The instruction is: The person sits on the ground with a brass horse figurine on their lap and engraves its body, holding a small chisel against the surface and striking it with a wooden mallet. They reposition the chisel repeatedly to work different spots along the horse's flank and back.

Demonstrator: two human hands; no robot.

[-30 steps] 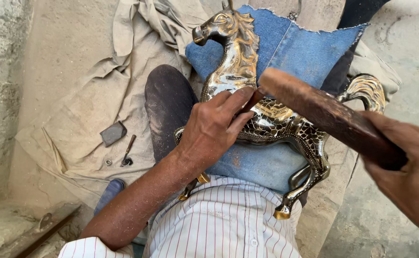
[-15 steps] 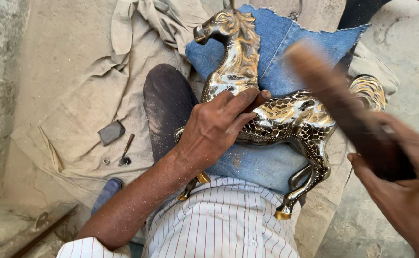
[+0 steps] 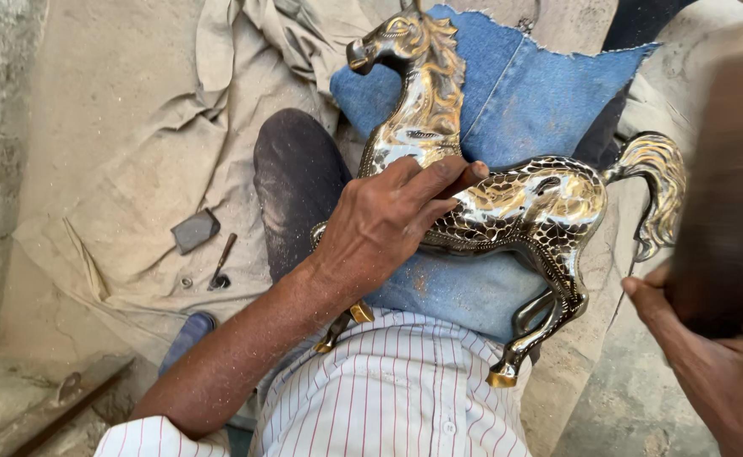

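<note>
- The left hand [image 3: 384, 224] lies palm down near the middle of the scene, knuckles up, fingers stretched toward the right and pinched together at the tips.
- Its forearm runs from the near left up to the wrist, bare below a rolled white striped sleeve, the skin dusted with fine specks.
- The right hand [image 3: 714, 368] sits at the near right edge, raised, fingers curled tight in a fist-like grip; the thumb points up and left.
- The upper part of the right hand is blurred.
- The two hands are well apart.
</note>
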